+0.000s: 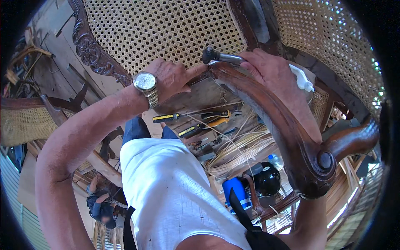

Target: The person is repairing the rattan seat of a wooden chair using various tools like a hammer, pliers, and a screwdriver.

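Observation:
My right hand (268,68) is closed around a hammer (229,58) with a dark head and a metal shaft, its head at the top of a carved wooden chair arm (271,104). The right forearm passes behind that arm. My left hand (168,77), a wristwatch (145,82) on its wrist, lies at the near edge of the woven cane seat (162,29). Its fingers are bent, with one stretched toward the joint by the hammer head. Whatever the left fingers pinch there is hidden. A caned backrest (329,41) rises at the upper right.
Below the seat lie yellow-and-black screwdrivers (166,118), pliers (221,113) and a coil of cane strands (241,152). A blue container (236,192) and a glossy black round object (266,180) stand lower right. Another caned chair (29,123) is at left; a person (102,208) sits lower left.

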Action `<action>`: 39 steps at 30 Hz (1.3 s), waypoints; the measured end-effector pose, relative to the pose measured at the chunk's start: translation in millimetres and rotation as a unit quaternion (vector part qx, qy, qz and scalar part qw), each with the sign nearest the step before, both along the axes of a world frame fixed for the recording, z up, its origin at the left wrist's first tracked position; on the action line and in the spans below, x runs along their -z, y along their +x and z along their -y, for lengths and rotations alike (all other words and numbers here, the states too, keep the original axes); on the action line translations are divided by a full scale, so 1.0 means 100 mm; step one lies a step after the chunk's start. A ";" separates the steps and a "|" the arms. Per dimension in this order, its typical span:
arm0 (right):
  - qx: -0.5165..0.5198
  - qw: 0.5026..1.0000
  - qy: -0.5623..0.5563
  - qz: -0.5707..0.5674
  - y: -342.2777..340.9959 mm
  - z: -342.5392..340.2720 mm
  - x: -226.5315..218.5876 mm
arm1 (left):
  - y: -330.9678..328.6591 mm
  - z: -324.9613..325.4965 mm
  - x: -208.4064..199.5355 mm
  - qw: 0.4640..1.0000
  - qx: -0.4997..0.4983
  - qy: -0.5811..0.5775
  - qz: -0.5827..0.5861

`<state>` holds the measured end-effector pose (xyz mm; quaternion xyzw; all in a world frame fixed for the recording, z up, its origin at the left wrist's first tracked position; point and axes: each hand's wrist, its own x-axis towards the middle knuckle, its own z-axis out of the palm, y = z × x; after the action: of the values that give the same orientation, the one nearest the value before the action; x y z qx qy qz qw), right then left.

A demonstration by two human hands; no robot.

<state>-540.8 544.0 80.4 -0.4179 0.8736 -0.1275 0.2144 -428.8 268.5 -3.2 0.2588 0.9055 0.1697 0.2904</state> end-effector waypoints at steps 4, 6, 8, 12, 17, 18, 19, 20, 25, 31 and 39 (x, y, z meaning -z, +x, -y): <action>-0.025 0.999 0.022 -0.026 0.01 0.05 -0.06 | 0.01 0.01 0.00 1.000 0.004 -0.008 -0.009; -0.027 0.999 0.023 -0.036 0.02 0.06 -0.09 | 0.00 0.00 -0.01 1.000 0.009 -0.014 -0.003; -0.025 0.999 0.015 -0.038 0.03 0.07 -0.09 | -0.01 -0.01 -0.02 1.000 0.009 -0.020 0.003; -0.031 0.996 0.021 -0.083 0.02 0.07 -0.07 | -0.01 -0.01 -0.05 1.000 0.009 -0.021 0.003; -0.022 0.998 0.017 -0.048 0.04 0.07 -0.12 | -0.02 -0.01 -0.04 1.000 0.013 -0.018 0.006; -0.028 0.997 0.018 -0.069 0.04 0.07 -0.12 | -0.02 0.00 -0.04 1.000 0.017 -0.021 0.003; -0.033 0.995 0.020 -0.092 0.04 0.08 -0.10 | -0.02 0.00 -0.04 1.000 0.015 -0.014 -0.001; -0.039 0.992 0.021 -0.115 0.03 0.09 -0.09 | -0.01 -0.01 -0.04 1.000 0.014 -0.011 -0.001; -0.017 0.997 0.022 -0.073 0.04 0.06 -0.10 | -0.02 0.01 -0.04 1.000 0.009 -0.007 -0.002; 0.009 0.997 0.017 -0.071 0.03 0.12 -0.13 | 0.03 0.03 -0.03 0.999 -0.003 0.021 -0.027; -0.039 0.998 -0.014 -0.039 0.00 0.21 -0.22 | 0.10 0.05 0.05 0.997 -0.023 0.042 -0.063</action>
<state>-540.4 523.2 102.5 -0.4595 0.8624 -0.1147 0.1791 -418.7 263.1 -8.5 0.2603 0.9198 0.1971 0.2176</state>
